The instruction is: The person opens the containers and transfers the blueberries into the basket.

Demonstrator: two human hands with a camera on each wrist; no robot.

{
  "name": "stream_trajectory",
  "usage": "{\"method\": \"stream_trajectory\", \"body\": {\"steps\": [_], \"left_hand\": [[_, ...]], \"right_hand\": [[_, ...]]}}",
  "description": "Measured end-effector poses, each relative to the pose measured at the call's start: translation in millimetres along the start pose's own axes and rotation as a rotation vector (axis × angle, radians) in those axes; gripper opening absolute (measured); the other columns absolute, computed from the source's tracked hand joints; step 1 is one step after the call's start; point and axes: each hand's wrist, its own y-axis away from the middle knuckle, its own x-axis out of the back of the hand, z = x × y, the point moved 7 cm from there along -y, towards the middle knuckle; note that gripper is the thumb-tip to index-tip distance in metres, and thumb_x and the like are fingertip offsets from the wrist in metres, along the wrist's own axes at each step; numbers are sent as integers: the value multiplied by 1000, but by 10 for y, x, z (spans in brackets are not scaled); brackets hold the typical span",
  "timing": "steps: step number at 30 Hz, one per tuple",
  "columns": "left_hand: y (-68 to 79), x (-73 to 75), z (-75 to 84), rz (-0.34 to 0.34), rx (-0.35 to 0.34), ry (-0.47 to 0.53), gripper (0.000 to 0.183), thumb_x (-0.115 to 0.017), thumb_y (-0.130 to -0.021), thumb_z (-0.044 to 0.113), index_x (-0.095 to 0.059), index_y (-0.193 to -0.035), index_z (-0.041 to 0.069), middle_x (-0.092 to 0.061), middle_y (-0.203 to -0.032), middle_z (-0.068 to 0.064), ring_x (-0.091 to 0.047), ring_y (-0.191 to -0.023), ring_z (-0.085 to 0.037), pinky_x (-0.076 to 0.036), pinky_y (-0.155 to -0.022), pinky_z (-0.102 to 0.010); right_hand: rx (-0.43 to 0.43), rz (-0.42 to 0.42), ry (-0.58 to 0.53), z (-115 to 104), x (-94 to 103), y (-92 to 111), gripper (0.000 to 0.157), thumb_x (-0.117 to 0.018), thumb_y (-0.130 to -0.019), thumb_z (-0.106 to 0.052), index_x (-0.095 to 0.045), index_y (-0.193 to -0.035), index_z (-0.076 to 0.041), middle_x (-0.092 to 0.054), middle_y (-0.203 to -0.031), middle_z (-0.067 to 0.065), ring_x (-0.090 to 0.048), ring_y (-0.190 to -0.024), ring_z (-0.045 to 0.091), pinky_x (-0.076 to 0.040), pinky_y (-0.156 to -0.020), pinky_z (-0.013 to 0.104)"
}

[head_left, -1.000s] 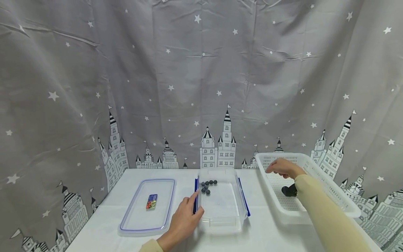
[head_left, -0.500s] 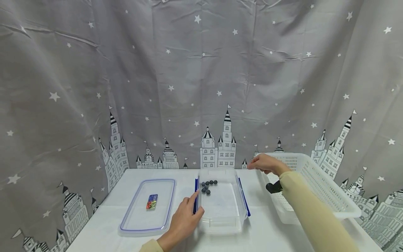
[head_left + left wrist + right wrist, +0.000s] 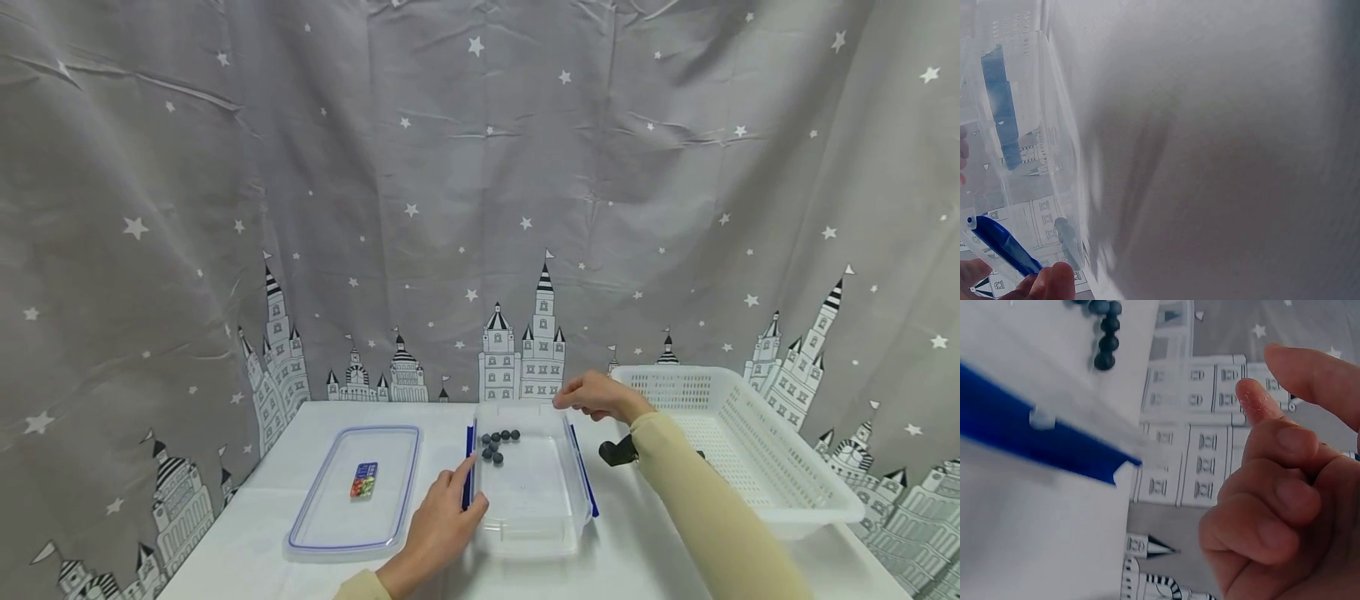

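Observation:
A clear plastic box (image 3: pixel 528 492) with blue side clips holds several blueberries (image 3: pixel 498 458) at its back left. My left hand (image 3: pixel 438 517) rests at the box's left side, its index finger on the rim and its thumb near the front. In the left wrist view, its fingertips (image 3: pixel 1054 281) touch a blue clip (image 3: pixel 1007 244). Over the box's back right corner is my right hand (image 3: pixel 600 396). In the right wrist view its thumb and index finger stand apart, the other fingers (image 3: pixel 1260 531) curl in, and no object shows between them; the palm is partly hidden.
A clear lid (image 3: pixel 345 517) with a blue seal and a fruit label (image 3: pixel 363 481) lies left of the box. At the right stands a white perforated basket (image 3: pixel 750 442), with something dark partly hidden by my sleeve. A grey castle-print curtain (image 3: pixel 420 167) hangs behind the table.
My right hand has moved left from inside the basket, across its rim, to the box's back right corner. The left hand stays at the box. The blueberries in the box keep the same arrangement.

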Motion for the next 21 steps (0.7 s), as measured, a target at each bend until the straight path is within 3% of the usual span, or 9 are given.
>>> {"method": "stream_trajectory", "body": {"steps": [8, 21], "left_hand": [[-2, 27, 7, 4, -9, -1, 63, -59, -91, 39, -48, -150, 20, -59, -111, -7, -50, -84, -14, -44, -66, -32], [13, 29, 30, 0, -1, 2, 63, -60, -91, 37, -48, -151, 19, -59, -110, -8, -49, -84, -15, -43, -66, -33]], "right_hand": [[11, -57, -87, -116, -304, -168, 25, -71, -92, -23, -72, -111, -6, -38, -64, -4, -32, -55, 11, -32, -55, 26], [40, -59, -167, -201, -706, -368, 25, -70, -92, -18, -72, -114, -6, -49, -71, -2, -37, -57, 11, -37, -57, 25]]}}
